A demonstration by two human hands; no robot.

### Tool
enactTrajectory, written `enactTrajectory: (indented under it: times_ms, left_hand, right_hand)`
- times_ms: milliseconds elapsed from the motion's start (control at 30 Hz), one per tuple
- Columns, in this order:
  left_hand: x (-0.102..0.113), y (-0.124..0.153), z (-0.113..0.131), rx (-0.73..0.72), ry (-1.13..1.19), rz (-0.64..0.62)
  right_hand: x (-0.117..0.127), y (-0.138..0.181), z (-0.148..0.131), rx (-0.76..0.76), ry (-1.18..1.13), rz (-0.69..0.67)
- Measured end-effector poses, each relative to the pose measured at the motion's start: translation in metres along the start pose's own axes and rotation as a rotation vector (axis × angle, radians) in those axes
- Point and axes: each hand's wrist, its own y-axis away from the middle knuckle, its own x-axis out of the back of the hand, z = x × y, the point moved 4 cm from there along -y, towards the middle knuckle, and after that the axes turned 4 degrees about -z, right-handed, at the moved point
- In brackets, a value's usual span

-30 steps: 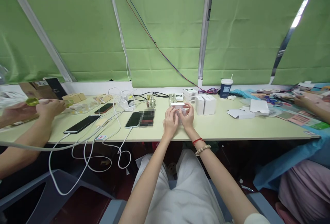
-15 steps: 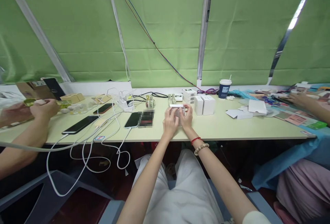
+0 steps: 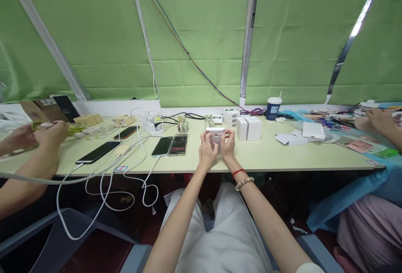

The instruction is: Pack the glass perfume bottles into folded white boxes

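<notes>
At the near middle of the table, my left hand [image 3: 207, 151] and my right hand [image 3: 228, 144] grip a small white box [image 3: 215, 130] from both sides. Fingers and thumbs close round it; its near face is partly hidden and looks greyish in shadow. Just beyond it stand small glass bottles [image 3: 209, 120]. To the right of my right hand, two white boxes [image 3: 249, 128] stand upright side by side, with a small stack of printed white boxes [image 3: 230, 117] behind them.
Left of my hands lie a phone [image 3: 161, 146] on a cable, another glass bottle [image 3: 182, 124] and a larger phone [image 3: 98, 152]. White cables [image 3: 138, 160] hang over the edge. A paper cup [image 3: 273, 108] and flattened white cardboard [image 3: 291, 139] are on the right. Co-workers' hands work at both ends.
My fingers have shifted on the small white box, and its top edge now tilts slightly differently. The co-workers' hands at left and right have moved a little.
</notes>
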Motion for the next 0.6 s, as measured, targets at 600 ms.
enactTrajectory:
  times_ms: [600]
  left_hand:
    - [0.000,0.000,0.003,-0.087,-0.125,0.067]
  right_hand:
    - [0.004,0.000,-0.014,0.111,0.018,-0.021]
